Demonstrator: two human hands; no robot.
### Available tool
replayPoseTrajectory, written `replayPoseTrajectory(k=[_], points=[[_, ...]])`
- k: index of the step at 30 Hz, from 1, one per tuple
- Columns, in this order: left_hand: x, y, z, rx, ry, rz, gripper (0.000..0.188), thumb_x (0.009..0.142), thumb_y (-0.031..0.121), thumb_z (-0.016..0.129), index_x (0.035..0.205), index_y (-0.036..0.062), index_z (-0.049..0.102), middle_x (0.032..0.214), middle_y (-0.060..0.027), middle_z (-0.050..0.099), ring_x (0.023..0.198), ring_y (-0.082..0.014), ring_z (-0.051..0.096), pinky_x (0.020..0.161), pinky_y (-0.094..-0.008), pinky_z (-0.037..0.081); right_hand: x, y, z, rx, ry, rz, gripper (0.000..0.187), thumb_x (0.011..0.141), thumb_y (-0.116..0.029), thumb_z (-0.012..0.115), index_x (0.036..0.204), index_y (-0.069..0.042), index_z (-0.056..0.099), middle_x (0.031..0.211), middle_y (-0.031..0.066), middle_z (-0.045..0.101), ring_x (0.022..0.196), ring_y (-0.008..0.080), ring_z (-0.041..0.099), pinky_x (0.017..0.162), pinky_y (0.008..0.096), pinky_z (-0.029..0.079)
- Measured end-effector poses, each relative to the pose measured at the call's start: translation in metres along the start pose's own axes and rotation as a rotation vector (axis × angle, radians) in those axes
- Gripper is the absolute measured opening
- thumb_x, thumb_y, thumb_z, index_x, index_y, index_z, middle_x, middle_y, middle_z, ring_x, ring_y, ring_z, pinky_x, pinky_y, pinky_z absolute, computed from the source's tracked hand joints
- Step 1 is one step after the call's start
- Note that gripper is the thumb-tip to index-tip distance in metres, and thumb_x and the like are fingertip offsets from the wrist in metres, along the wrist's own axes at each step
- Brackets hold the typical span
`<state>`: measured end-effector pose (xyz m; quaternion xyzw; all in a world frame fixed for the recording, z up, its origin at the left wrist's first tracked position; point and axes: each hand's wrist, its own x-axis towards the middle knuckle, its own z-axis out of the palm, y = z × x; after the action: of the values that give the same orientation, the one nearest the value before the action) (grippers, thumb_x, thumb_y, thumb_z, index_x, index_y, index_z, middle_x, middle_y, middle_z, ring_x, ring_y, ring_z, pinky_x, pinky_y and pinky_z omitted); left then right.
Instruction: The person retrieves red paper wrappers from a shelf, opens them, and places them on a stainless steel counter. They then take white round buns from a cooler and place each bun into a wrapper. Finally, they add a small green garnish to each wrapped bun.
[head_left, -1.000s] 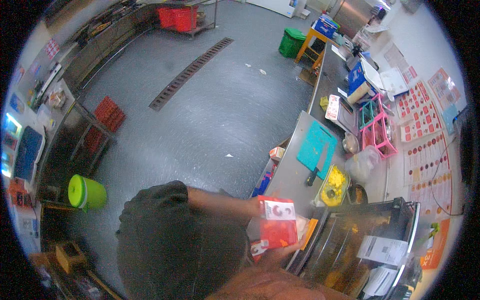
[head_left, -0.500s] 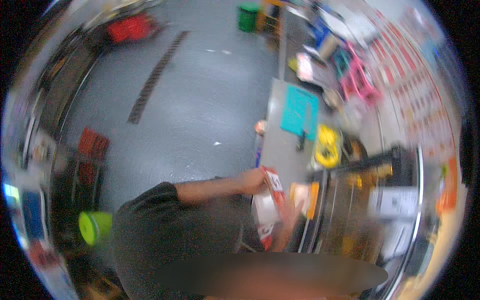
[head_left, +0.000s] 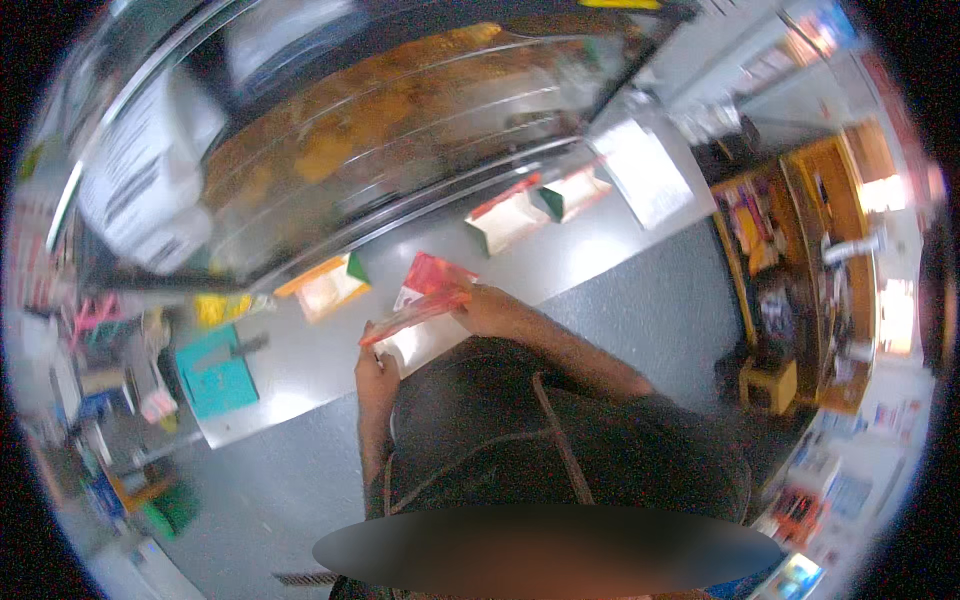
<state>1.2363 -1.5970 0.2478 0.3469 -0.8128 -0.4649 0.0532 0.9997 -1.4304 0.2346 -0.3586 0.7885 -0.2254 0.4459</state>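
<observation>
A red-and-white cardboard carton point(head_left: 412, 318) is held between my two hands in front of my chest, over the metal counter. My left hand point(head_left: 378, 368) grips its left end. At the other end, the fingers of my right hand point(head_left: 488, 308) are closed on it. A red panel with white marking point(head_left: 432, 276) shows just beyond the held edge; blur hides whether it belongs to the same carton. Past my left hand stands an open orange, white and green carton point(head_left: 328, 290). Farther right are a red-edged open carton point(head_left: 510, 222) and a smaller similar carton point(head_left: 578, 190).
Along the back of the counter point(head_left: 290, 375) runs a glass-fronted display case point(head_left: 400, 120) with brownish contents. A teal cutting board point(head_left: 212, 375) with a dark-handled knife point(head_left: 250, 345) lies at left. White sheets point(head_left: 640, 175) sit at the right end, near wooden shelves point(head_left: 790, 270).
My view and body have turned, so the counter and display case now lie ahead instead of at the right. Both hands still hold the red-and-white carton.
</observation>
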Motion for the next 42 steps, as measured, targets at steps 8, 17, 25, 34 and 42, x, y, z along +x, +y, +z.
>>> replayPoseTrajectory(k=[8,17,25,34,42], points=[[0.080,0.071,0.065,0.128,-0.444,0.106,0.049,0.108,0.024,0.052,0.152,0.0010,0.048,0.142,-0.0284,0.061,0.131,-0.0447,0.060,0.110,-0.0477,0.046,-0.090,0.107,-0.016,0.299,0.524,0.122,0.073,0.100,-0.015,0.062,0.163,-0.008,0.026,0.130,0.0270,0.068,0.118,0.0455,0.067,0.100,0.0508,0.054],[0.123,0.101,0.182,-0.067,-0.672,0.236,0.055,0.107,0.029,0.058,0.151,-0.0027,0.049,0.147,-0.0295,0.057,0.136,-0.0399,0.057,0.109,-0.0484,0.050,-0.157,0.195,-0.049,0.253,0.663,0.467,0.041,0.108,-0.031,0.051,0.138,-0.006,0.063,0.123,0.0237,0.073,0.119,0.0367,0.070,0.104,0.0508,0.051],[0.107,0.047,0.224,0.570,-0.300,0.151,0.111,0.087,0.051,0.081,0.167,0.0045,0.020,0.163,-0.0370,0.030,0.152,-0.0537,0.031,0.122,-0.0611,0.032,-0.099,0.331,-0.164,-0.081,0.805,0.472,0.043,0.099,-0.029,0.062,0.133,-0.003,0.064,0.112,0.0278,0.074,0.106,0.0436,0.072,0.092,0.0543,0.056],[0.090,-0.082,0.201,0.698,-0.174,-0.039,0.098,0.088,0.042,0.073,0.164,0.0023,0.026,0.160,-0.0316,0.041,0.149,-0.0478,0.040,0.118,-0.0583,0.040,-0.086,0.310,-0.165,-0.041,1.184,0.287,0.071,0.092,-0.008,0.069,0.157,-0.002,0.040,0.152,0.0284,0.048,0.140,0.0454,0.048,0.113,0.0521,0.044],[0.077,-0.008,0.191,0.832,-0.244,-0.127,0.114,0.073,0.066,0.080,0.163,0.0128,0.035,0.168,-0.0303,0.026,0.154,-0.0524,0.026,0.114,-0.0756,0.031,-0.056,0.246,-0.039,0.047,0.907,-0.182,0.048,0.097,-0.008,0.063,0.144,-0.003,0.057,0.139,0.0206,0.062,0.128,0.0390,0.058,0.112,0.0478,0.045]])
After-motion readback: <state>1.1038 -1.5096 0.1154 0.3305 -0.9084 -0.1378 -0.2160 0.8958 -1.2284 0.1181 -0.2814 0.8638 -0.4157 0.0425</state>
